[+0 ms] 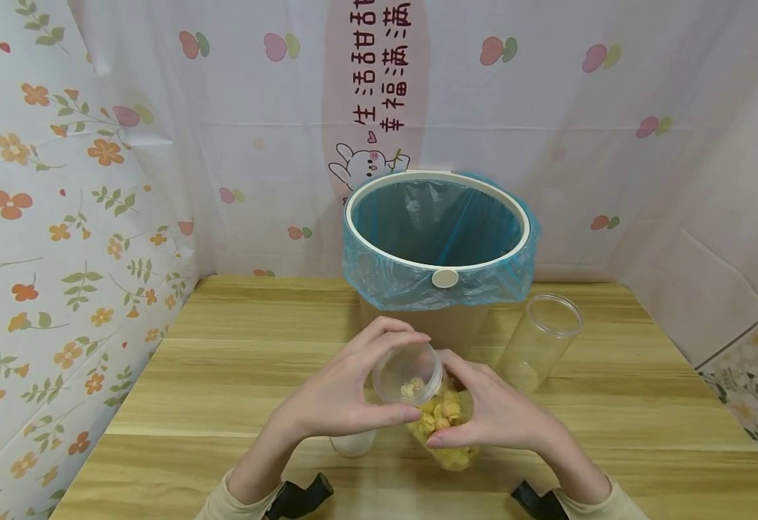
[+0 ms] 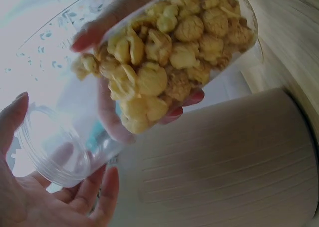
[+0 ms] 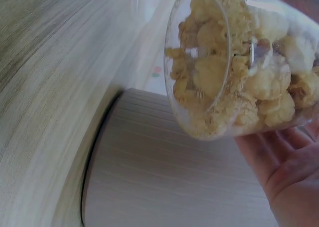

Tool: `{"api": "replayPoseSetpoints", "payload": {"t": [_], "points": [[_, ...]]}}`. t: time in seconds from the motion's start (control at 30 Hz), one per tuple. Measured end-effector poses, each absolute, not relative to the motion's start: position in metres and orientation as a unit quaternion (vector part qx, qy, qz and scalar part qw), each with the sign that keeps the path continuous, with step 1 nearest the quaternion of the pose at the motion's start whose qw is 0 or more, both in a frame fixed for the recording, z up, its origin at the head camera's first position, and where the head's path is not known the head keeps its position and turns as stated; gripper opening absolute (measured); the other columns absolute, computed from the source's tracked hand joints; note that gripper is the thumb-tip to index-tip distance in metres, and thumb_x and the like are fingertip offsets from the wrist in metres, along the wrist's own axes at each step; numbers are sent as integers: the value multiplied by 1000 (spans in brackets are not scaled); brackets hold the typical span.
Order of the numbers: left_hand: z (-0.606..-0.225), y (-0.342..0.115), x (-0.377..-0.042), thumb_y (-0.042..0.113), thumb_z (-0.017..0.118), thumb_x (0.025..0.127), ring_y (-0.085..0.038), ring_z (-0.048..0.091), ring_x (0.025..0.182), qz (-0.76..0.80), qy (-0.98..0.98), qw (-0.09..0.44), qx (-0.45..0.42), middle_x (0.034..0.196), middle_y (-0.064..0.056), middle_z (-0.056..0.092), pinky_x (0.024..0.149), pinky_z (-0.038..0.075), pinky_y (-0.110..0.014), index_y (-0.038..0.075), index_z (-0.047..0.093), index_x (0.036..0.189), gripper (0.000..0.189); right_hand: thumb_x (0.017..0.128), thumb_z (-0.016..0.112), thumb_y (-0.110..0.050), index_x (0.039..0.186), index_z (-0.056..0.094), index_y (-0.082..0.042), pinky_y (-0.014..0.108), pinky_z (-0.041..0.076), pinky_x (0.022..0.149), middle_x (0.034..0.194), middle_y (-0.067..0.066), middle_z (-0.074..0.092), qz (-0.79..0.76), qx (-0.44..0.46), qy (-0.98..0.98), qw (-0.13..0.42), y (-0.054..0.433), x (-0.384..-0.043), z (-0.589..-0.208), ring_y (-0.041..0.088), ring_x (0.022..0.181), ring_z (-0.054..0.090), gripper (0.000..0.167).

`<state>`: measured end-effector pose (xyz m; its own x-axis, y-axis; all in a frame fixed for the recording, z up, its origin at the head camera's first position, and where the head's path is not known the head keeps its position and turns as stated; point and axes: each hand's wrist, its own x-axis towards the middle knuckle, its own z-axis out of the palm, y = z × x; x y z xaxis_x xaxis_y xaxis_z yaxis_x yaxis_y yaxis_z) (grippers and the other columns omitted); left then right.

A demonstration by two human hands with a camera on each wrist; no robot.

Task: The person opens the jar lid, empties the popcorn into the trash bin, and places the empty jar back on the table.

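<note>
A clear plastic jar (image 1: 451,456) of yellow popcorn (image 2: 184,48) tilts between both hands, its round top end up and toward the left. My left hand (image 1: 346,390) curves its thumb and fingers around that threaded top end (image 2: 55,147). The body is gripped by my right hand (image 1: 502,408), thumb on the near side and fingers on the far side. Popcorn fills the lower part, with fine crumbs near the base in the right wrist view. Whether a lid covers the top end, I cannot tell.
Behind the hands stands a bin (image 3: 169,172) lined with a blue bag (image 1: 379,278). An open clear jar (image 1: 535,347) is at its right. A pale round thing (image 1: 352,443) lies on the wooden table (image 1: 222,375), partly hidden below the left hand. Printed cloth hangs around.
</note>
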<state>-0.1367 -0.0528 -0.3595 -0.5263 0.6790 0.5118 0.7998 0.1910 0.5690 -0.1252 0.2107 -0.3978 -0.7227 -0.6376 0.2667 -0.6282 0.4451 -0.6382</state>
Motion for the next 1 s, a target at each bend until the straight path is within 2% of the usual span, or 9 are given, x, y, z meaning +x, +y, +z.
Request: {"api": "replayPoseSetpoints", "payload": {"t": [0.17,0.3,0.4,0.6,0.8,1.0], "points": [[-361,-52,-137,40,86,82,-10,51,131,-399,-786,87,-464,141,6,50,105,51,-33,22,51,147,76,77,89,-47,135,49,-31,22,54,79,109,-17,65,-364,-367,856,-11,210,-126,-400,-1,91,62,72],[-359,-53,-137,40,89,76,-12,47,140,-391,-786,78,-472,150,6,47,110,49,-39,26,43,153,91,77,89,-44,131,52,-29,24,55,83,109,-16,67,-373,-382,845,0,212,-127,-400,0,95,64,68],[-358,-54,-137,36,89,77,-13,44,145,-394,-774,60,-492,155,5,45,116,45,-41,26,39,156,95,77,89,-43,129,52,-28,25,56,86,110,-15,69,-383,-399,833,22,214,-128,-400,1,98,66,66],[-356,-56,-137,25,82,85,-14,41,148,-407,-739,35,-536,158,3,45,121,40,-38,21,38,157,85,80,84,-38,139,50,-24,28,58,88,117,-9,72,-423,-437,789,88,219,-132,-399,4,101,70,69],[-357,-57,-140,23,74,92,-16,44,146,-422,-706,28,-568,155,-2,48,120,41,-36,17,41,154,71,86,77,-34,142,50,-17,31,59,90,121,-2,72,-466,-460,742,143,220,-132,-400,10,106,70,64],[-358,-58,-139,28,77,91,-13,49,139,-425,-727,32,-538,149,1,50,113,47,-34,19,44,153,70,83,83,-34,140,49,-23,28,57,91,118,-8,71,-434,-440,780,101,217,-129,-397,6,103,69,67]]}}
